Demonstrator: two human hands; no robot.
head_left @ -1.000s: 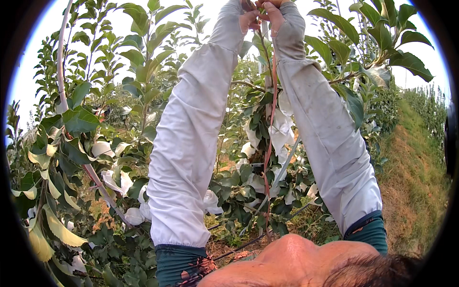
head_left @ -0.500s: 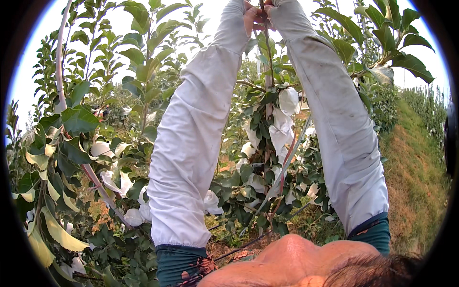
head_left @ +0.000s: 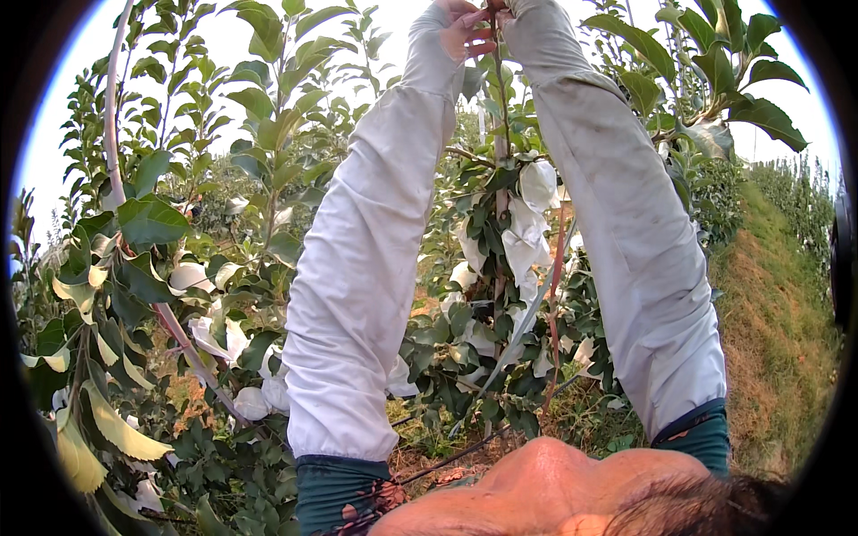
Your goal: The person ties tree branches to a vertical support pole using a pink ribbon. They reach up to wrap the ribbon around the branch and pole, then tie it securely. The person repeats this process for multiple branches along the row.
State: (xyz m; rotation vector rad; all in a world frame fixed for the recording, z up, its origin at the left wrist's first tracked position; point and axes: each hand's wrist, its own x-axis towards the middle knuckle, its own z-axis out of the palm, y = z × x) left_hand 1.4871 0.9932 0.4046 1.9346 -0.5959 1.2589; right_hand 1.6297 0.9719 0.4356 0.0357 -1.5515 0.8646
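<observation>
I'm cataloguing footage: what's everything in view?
Stem: one, brown, between the hands
Wrappings: over ten, white, among foliage at centre and left
Reddish strip: one, reddish-brown, hanging beside the right forearm
Pale strip: one, greyish, slanting at centre
Bare branch: one, pinkish-grey, upper left
Leaves: too many to count, green, some yellowed at lower left
Dark line: one, blackish, low centre
Grass strip: one, green and brown, right
Part of a head: one, dark-haired, lower edge
Sleeve covers: two, whitish, on both forearms
Left hand: one, bare-fingered, upper edge
Right hand: one, mostly hidden, upper edge
</observation>
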